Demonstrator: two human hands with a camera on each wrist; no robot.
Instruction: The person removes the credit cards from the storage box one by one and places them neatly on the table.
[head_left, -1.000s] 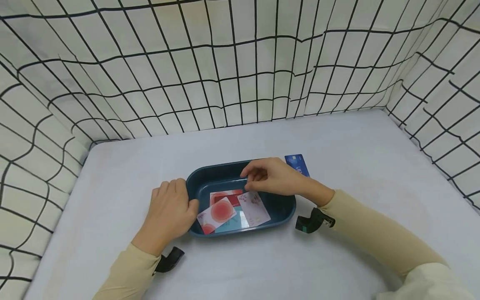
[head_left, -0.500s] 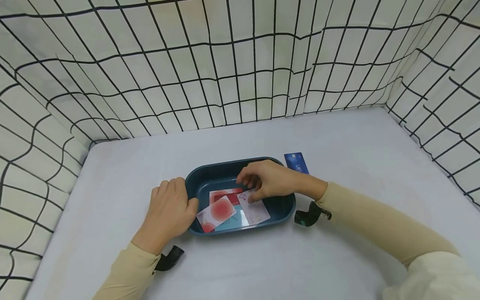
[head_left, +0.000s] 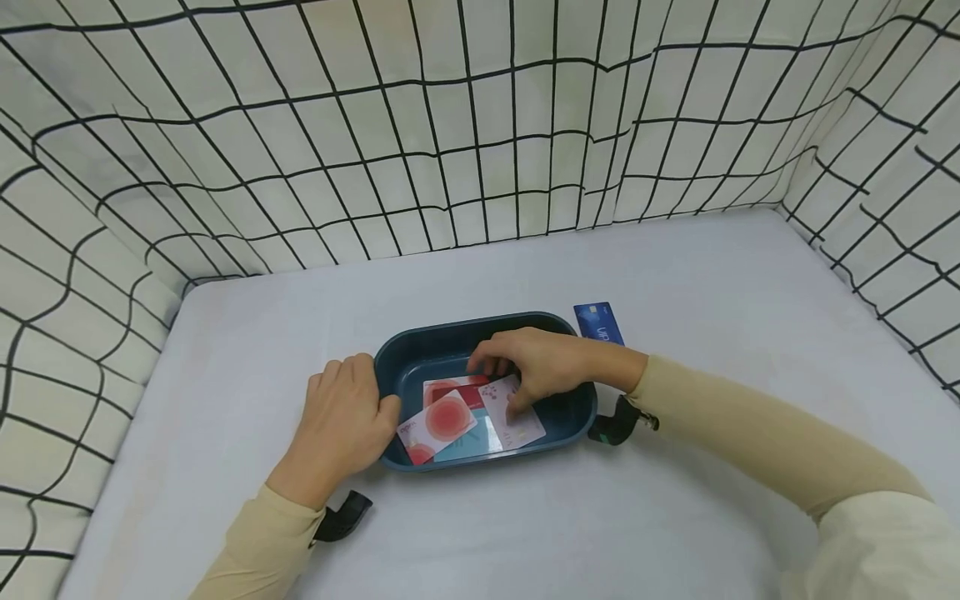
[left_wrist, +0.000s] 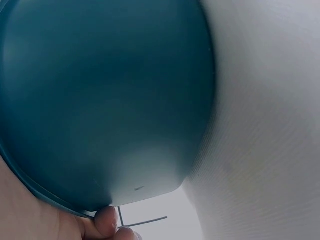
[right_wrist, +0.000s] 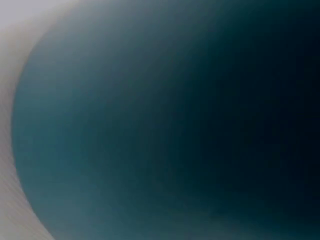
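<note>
A dark teal plastic tray (head_left: 420,337) sits on the white table, holding several cards. My left hand (head_left: 341,425) grips its left rim; in the left wrist view the fingertips (left_wrist: 106,222) show beside the tray's outer wall. Inside, my right hand (head_left: 543,362) reaches down over a pale card with a floral print (head_left: 525,429), thumb on its face and fingers bent near its far edge. To its left lie a white card with a red circle (head_left: 447,417), a red card (head_left: 471,395) and a light blue card (head_left: 463,447), partly overlapping. The right wrist view shows only blurred teal wall.
A blue card marked VIP (head_left: 597,321) lies on the table (head_left: 705,283) just past the tray's back right corner, partly hidden by the right hand. White walls with a black grid (head_left: 480,125) close in the table at the back and sides.
My right hand has come down from above the tray onto the pale floral card, its thumb moving nearer me along the card. My left hand stays on the rim.
</note>
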